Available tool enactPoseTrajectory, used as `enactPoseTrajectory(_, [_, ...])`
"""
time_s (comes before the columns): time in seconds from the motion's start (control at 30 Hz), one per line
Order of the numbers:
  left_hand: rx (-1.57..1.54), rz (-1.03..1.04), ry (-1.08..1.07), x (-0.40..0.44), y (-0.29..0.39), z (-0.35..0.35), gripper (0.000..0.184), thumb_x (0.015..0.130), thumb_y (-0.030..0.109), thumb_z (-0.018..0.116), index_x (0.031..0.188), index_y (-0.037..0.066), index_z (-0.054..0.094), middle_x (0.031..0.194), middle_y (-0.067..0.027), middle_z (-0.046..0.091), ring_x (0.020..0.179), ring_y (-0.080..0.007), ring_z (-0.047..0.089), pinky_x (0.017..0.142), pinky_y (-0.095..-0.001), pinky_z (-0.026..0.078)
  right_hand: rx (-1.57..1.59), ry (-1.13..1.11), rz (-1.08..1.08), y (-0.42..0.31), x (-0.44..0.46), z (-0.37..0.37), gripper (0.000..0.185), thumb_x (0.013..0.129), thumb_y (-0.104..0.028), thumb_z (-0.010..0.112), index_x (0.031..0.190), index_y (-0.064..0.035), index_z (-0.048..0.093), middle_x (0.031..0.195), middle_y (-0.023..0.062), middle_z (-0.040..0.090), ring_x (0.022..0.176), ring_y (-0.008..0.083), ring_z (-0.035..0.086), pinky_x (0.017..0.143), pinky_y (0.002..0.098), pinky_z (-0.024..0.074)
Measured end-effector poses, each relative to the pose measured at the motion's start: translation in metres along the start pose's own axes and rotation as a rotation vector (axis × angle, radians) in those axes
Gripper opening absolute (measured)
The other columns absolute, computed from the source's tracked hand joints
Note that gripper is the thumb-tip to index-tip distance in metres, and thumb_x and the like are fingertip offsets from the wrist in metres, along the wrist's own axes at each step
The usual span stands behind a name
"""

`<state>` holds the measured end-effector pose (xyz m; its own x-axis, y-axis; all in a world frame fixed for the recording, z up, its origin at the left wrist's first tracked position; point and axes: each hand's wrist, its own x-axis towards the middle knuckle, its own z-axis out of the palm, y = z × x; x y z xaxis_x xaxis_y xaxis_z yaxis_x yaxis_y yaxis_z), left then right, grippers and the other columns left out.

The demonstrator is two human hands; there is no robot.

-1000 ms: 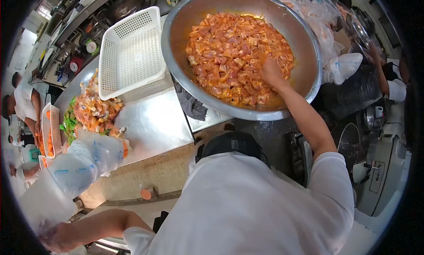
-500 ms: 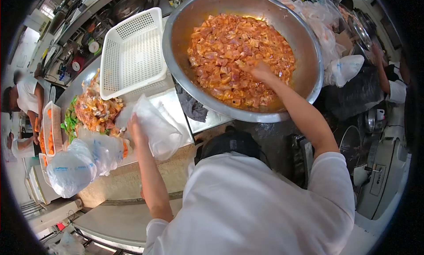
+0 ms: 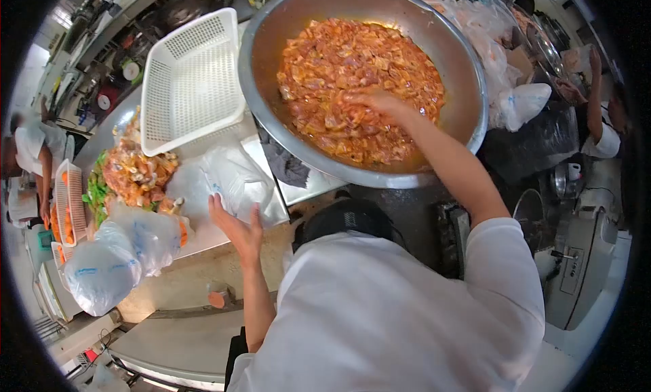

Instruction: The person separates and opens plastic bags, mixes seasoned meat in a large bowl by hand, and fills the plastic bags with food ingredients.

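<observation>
My right hand [image 3: 380, 102] reaches over marinated meat chunks [image 3: 359, 66] in a wide metal bowl [image 3: 463, 121]. Its fingers look stretched out to the left, at the surface of the meat; their undersides are hidden. My left hand [image 3: 239, 230] is open, with fingers and thumb apart and nothing in it. It hovers at the metal table's front edge, just below a crumpled clear plastic bag [image 3: 237, 178]. Whether it touches the bag I cannot tell.
A white plastic basket [image 3: 196, 80] stands left of the bowl. Beyond my left hand are a heap of meat pieces [image 3: 139, 168], green vegetables [image 3: 96, 195] and filled plastic bags [image 3: 102, 270]. A grey cloth [image 3: 285, 165] lies beside the bowl. Other people are at both sides.
My left hand has drawn back from the plastic bag and turned, its fingers now spread. My right hand has moved slightly left and up over the meat.
</observation>
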<state>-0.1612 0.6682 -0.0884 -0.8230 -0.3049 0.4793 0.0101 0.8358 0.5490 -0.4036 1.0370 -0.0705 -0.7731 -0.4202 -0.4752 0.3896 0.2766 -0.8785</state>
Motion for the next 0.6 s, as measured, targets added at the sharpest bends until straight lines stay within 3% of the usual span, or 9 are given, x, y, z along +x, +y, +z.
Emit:
enactPoseTrajectory(0.07, [0.116, -0.106, -0.025, -0.017, -0.041, 0.013, 0.041, 0.086, 0.008, 0.064, 0.124, -0.004, 0.054, 0.129, -0.0252, 0.050, 0.121, -0.0370, 0.047, 0.103, -0.0445, 0.036, 0.081, 0.065, 0.070, 0.006, -0.019, -0.014, 0.036, 0.091, -0.040, 0.064, 0.105, -0.0075, 0.070, 0.099, 0.0073, 0.071, 0.086, 0.0268, 0.066, 0.078, 0.0399, 0.0530])
enactPoseTrajectory(0.17, [0.113, -0.223, -0.078, -0.004, -0.043, -0.006, 0.028, 0.084, 0.004, 0.062, 0.112, -0.002, 0.061, 0.108, -0.0234, 0.060, 0.102, -0.0331, 0.059, 0.086, -0.0417, 0.046, -1.241, 0.237, -0.071, 0.024, -0.008, -0.025, 0.039, 0.084, -0.039, 0.068, 0.103, -0.0044, 0.069, 0.099, 0.0158, 0.071, 0.085, 0.0345, 0.068, 0.076, 0.0435, 0.0543])
enactPoseTrajectory(0.2, [0.053, -0.255, -0.106, 0.000, -0.041, -0.007, 0.026, 0.084, 0.003, 0.061, 0.110, -0.002, 0.061, 0.098, -0.0214, 0.061, 0.091, -0.0304, 0.059, 0.079, -0.0401, 0.046, -1.159, 0.249, 0.050, 0.040, 0.002, -0.014, 0.045, 0.081, -0.039, 0.069, 0.106, -0.0025, 0.068, 0.098, 0.0216, 0.069, 0.093, 0.0390, 0.066, 0.082, 0.0451, 0.0532])
enactPoseTrajectory(0.3, [-0.066, -0.336, -0.162, 0.024, -0.033, -0.008, 0.024, 0.084, 0.001, 0.059, 0.108, -0.003, 0.062, 0.073, -0.0161, 0.061, 0.063, -0.0229, 0.056, 0.060, -0.0356, 0.045, -1.202, 0.047, 0.152, 0.052, 0.023, 0.010, 0.034, 0.086, -0.035, 0.063, 0.102, -0.0060, 0.070, 0.097, 0.0240, 0.068, 0.091, 0.0381, 0.066, 0.082, 0.0458, 0.0529])
enactPoseTrajectory(0.37, [-0.059, -0.388, -0.140, 0.037, -0.021, -0.015, 0.029, 0.085, 0.001, 0.058, 0.114, -0.003, 0.060, 0.061, -0.0130, 0.058, 0.051, -0.0189, 0.049, 0.052, -0.0333, 0.041, -0.883, 0.077, 0.224, 0.002, -0.005, 0.017, 0.036, 0.086, -0.037, 0.066, 0.106, -0.0079, 0.071, 0.094, 0.0194, 0.070, 0.084, 0.0313, 0.067, 0.074, 0.0419, 0.0527])
enactPoseTrajectory(0.4, [-0.148, -0.355, -0.057, 0.038, -0.025, -0.012, 0.031, 0.086, 0.001, 0.058, 0.117, -0.002, 0.059, 0.060, -0.0126, 0.057, 0.051, -0.0174, 0.047, 0.051, -0.0326, 0.040, -0.775, 0.046, 0.274, -0.007, -0.007, 0.009, 0.037, 0.086, -0.037, 0.067, 0.108, -0.0089, 0.071, 0.093, 0.0178, 0.071, 0.082, 0.0282, 0.067, 0.069, 0.0403, 0.0525])
enactPoseTrajectory(0.47, [-0.215, -0.369, 0.003, 0.042, -0.019, -0.016, 0.033, 0.088, 0.001, 0.058, 0.122, -0.002, 0.056, 0.058, -0.0120, 0.055, 0.051, -0.0156, 0.045, 0.050, -0.0323, 0.038, -0.844, 0.118, -0.042, -0.029, -0.020, 0.010, 0.038, 0.085, -0.040, 0.069, 0.106, -0.0088, 0.071, 0.087, 0.0127, 0.070, 0.073, 0.0216, 0.065, 0.060, 0.0344, 0.0504])
enactPoseTrajectory(0.57, [-0.219, -0.452, -0.066, 0.052, 0.003, -0.031, 0.031, 0.093, 0.005, 0.057, 0.122, -0.004, 0.056, 0.056, -0.0104, 0.052, 0.052, -0.0148, 0.045, 0.050, -0.0324, 0.038, -0.663, -0.054, 0.061, -0.122, -0.052, 0.091, 0.038, 0.084, -0.042, 0.068, 0.099, -0.0075, 0.072, 0.071, 0.0064, 0.063, 0.068, 0.0140, 0.060, 0.061, 0.0341, 0.0483])
enactPoseTrajectory(0.6, [-0.226, -0.451, -0.084, 0.053, 0.004, -0.032, 0.031, 0.093, 0.007, 0.057, 0.123, -0.004, 0.055, 0.056, -0.0097, 0.051, 0.052, -0.0148, 0.045, 0.051, -0.0323, 0.038, -0.620, -0.164, -0.032, -0.129, -0.050, 0.121, 0.035, 0.084, -0.040, 0.068, 0.095, -0.0066, 0.071, 0.070, 0.0052, 0.062, 0.065, 0.0129, 0.059, 0.058, 0.0322, 0.0469])
